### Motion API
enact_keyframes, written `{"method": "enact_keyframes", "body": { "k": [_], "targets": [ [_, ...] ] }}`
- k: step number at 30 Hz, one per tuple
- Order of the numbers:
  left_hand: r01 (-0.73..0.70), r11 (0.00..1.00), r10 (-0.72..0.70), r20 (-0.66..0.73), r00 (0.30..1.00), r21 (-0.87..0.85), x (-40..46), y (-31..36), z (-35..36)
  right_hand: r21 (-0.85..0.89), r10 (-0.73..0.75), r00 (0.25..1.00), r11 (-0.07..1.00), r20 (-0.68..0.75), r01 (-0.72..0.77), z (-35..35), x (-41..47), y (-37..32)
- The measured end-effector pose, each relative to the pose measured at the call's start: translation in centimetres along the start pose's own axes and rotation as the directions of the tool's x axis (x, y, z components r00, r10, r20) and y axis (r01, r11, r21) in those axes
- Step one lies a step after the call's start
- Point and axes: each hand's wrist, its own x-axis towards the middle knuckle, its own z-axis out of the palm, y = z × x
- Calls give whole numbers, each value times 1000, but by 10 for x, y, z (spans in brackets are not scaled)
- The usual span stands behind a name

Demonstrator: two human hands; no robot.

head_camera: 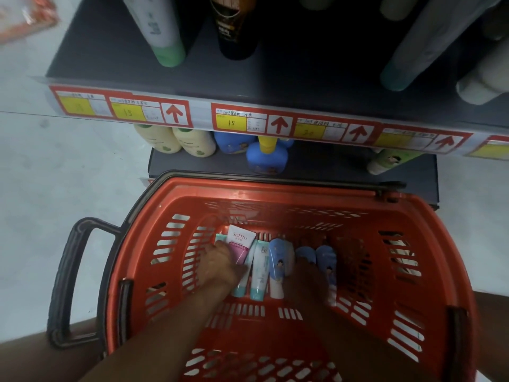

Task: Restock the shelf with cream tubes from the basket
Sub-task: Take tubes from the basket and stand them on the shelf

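A red plastic basket [275,194] stands on the floor below the shelf and both my arms reach into it. Several cream tubes lie side by side on its bottom. They include a pink-and-white Softto tube [242,241], a white tube with a teal cap [260,271], a blue-and-white tube [279,260] and a blue tube [327,260]. My left hand [220,266] grips the lower part of the Softto tube, which tilts above its neighbours. My right hand [308,274] sits in shadow among the blue tubes, and its fingers are too dark to read.
The dark shelf [248,78] above carries standing tubes: a green-capped one [162,31], a black one [234,31] and a teal-capped one [413,56]. A red-and-yellow price strip [231,124] lines its edge. Cream bottles [157,137] and a blue bottle [265,158] stand below. The basket's black handle [68,271] sticks out left.
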Motion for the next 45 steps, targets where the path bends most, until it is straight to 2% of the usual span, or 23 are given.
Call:
{"method": "enact_keyframes", "body": {
  "k": [2,7,12,18,27,38,45],
  "targets": [
    [1,999,-1,-3,1000,-36,-2,0,-4,94,3,999,996,-43,1,2,1,0],
    [-41,993,37,-35,999,-113,-10,2,-13,220,14,1000,975,3,-15,-9,-5,-4],
    [-82,980,67,-86,994,-182,-22,1,-15,360,-76,997,930,6,69,-36,-22,-6],
    [-147,956,125,-102,987,-253,-55,2,-42,266,-129,991,954,-42,135,-70,-52,-3],
    [-319,891,244,-253,936,-323,-127,29,-115,437,-193,959,859,-206,267,-148,-105,-13],
    [-566,747,349,-518,781,-348,-192,52,-175,479,-302,854,726,-423,494,-227,-163,-32],
    [-716,639,349,-723,596,-281,-242,79,-245,422,-376,704,599,-602,680,-295,-202,-53]
  ]
}}
